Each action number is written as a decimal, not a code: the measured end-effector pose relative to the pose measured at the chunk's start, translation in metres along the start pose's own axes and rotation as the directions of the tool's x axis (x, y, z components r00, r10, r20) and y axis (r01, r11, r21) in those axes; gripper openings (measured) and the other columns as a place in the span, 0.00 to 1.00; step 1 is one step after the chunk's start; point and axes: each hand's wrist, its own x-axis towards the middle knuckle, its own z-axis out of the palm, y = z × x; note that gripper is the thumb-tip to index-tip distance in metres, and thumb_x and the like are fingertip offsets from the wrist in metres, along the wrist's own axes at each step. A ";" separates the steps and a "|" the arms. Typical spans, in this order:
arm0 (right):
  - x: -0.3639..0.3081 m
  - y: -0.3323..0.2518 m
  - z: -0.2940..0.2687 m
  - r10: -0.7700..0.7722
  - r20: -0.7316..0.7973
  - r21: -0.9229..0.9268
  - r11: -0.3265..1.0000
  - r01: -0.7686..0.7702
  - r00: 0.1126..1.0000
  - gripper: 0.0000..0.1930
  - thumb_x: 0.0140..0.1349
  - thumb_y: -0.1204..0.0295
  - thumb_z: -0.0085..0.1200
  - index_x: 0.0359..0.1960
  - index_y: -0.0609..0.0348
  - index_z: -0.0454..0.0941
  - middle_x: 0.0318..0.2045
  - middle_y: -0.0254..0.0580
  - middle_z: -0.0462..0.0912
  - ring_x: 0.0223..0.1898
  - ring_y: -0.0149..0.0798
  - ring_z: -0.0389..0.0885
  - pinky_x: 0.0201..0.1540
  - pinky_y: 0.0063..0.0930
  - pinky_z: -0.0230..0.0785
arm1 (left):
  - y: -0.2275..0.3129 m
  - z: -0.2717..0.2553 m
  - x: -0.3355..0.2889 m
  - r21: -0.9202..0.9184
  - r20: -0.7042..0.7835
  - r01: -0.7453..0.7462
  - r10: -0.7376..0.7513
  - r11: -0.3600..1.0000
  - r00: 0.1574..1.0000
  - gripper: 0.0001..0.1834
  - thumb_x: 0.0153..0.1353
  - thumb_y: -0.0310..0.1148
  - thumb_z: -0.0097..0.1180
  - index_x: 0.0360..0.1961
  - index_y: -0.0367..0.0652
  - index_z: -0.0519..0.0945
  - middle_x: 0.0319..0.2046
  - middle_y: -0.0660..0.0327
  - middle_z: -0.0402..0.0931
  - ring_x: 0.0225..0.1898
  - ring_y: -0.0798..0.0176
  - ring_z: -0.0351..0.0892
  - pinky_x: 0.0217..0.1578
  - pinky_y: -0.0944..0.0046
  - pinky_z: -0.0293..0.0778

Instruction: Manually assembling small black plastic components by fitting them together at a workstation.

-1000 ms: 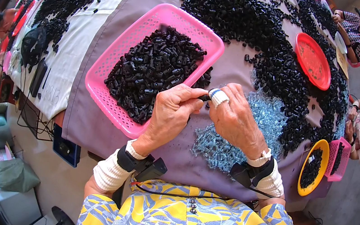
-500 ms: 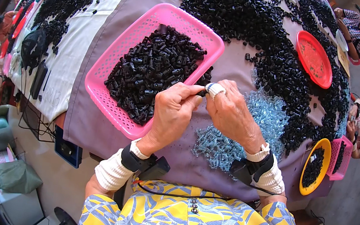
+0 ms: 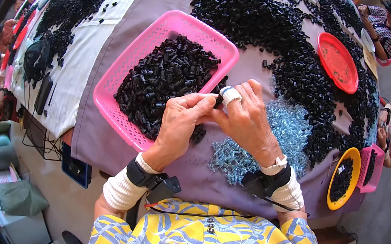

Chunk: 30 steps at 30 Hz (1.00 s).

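Observation:
Close together at the near right rim of the pink basket (image 3: 102, 94), my two hands meet over a small black plastic piece (image 3: 218, 100), mostly hidden by the fingers. My left hand (image 3: 179, 122) is closed, its thumb and forefinger pinching the piece. From the other side my right hand (image 3: 250, 122) presses thumb and finger on it, with its outer fingers bent; one finger wears a white wrap (image 3: 230, 95). Inside the basket lies a heap of black plastic parts (image 3: 167, 74). Right of my hands spreads a pile of small clear-blue springs or coils (image 3: 286, 124).
Loose black parts (image 3: 248, 18) cover much of the far and right table. On the right are a red tray (image 3: 337, 62), a yellow dish (image 3: 344, 178) and a small pink basket (image 3: 371, 167). Other people (image 3: 385, 28) sit around. A white cloth (image 3: 67, 105) covers the left table.
My right hand has turned, and its outer fingers have lifted a little. My left thumb lies further over the piece. The view has shifted slightly.

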 end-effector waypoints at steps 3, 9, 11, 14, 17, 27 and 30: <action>0.000 0.005 -0.004 0.014 0.024 0.051 0.999 -0.016 1.000 0.12 0.45 0.67 0.60 0.25 0.60 0.71 0.24 0.43 0.74 0.30 0.44 0.73 0.44 0.40 0.60 | 0.007 0.000 -0.003 -0.011 0.027 0.062 -0.062 0.998 0.998 0.15 0.64 0.35 0.51 0.42 0.31 0.78 0.31 0.58 0.80 0.33 0.69 0.80 0.40 0.68 0.77; 0.001 0.005 -0.009 0.021 0.062 0.132 0.991 -0.029 0.998 0.13 0.45 0.67 0.61 0.27 0.59 0.71 0.25 0.43 0.74 0.31 0.44 0.73 0.44 0.39 0.61 | 0.006 -0.004 -0.001 -0.101 0.191 0.165 -0.144 0.981 0.971 0.13 0.66 0.32 0.46 0.42 0.33 0.77 0.37 0.55 0.79 0.38 0.63 0.80 0.44 0.60 0.76; 0.000 0.004 -0.009 0.027 0.067 0.142 0.989 -0.036 0.997 0.13 0.45 0.66 0.61 0.28 0.59 0.72 0.25 0.43 0.74 0.31 0.44 0.73 0.44 0.39 0.61 | 0.004 -0.004 0.000 -0.130 0.194 0.166 -0.139 0.978 0.971 0.13 0.66 0.32 0.46 0.42 0.33 0.76 0.38 0.55 0.79 0.38 0.63 0.80 0.44 0.59 0.76; 0.000 0.000 -0.009 0.063 0.078 0.125 0.990 -0.072 0.995 0.13 0.45 0.66 0.61 0.28 0.58 0.72 0.25 0.42 0.74 0.32 0.44 0.74 0.44 0.38 0.61 | 0.001 -0.005 0.001 -0.160 0.212 0.158 -0.122 0.974 0.970 0.13 0.67 0.33 0.45 0.43 0.33 0.76 0.37 0.55 0.79 0.38 0.63 0.80 0.44 0.59 0.76; 0.001 0.002 -0.011 0.066 0.021 0.119 0.991 -0.068 0.998 0.14 0.44 0.65 0.61 0.27 0.58 0.72 0.25 0.42 0.75 0.32 0.43 0.74 0.44 0.37 0.61 | 0.004 0.000 0.000 -0.172 0.248 0.172 -0.127 0.970 0.960 0.15 0.67 0.34 0.43 0.44 0.33 0.75 0.36 0.55 0.79 0.38 0.63 0.80 0.44 0.58 0.76; 0.003 -0.001 -0.014 0.070 0.019 0.180 0.981 -0.072 0.997 0.10 0.42 0.70 0.59 0.24 0.60 0.73 0.23 0.42 0.75 0.31 0.44 0.74 0.42 0.37 0.62 | -0.003 -0.003 0.002 -0.326 0.263 0.233 -0.149 0.916 0.953 0.12 0.66 0.30 0.44 0.41 0.32 0.76 0.38 0.55 0.78 0.40 0.63 0.79 0.47 0.59 0.75; 0.002 0.000 -0.014 0.043 0.004 0.184 0.982 -0.043 0.999 0.09 0.41 0.71 0.58 0.24 0.60 0.73 0.23 0.41 0.74 0.30 0.44 0.73 0.43 0.38 0.62 | -0.005 -0.006 0.003 -0.336 0.278 0.248 -0.156 0.908 0.948 0.11 0.65 0.29 0.45 0.41 0.32 0.76 0.38 0.56 0.78 0.41 0.63 0.79 0.47 0.59 0.75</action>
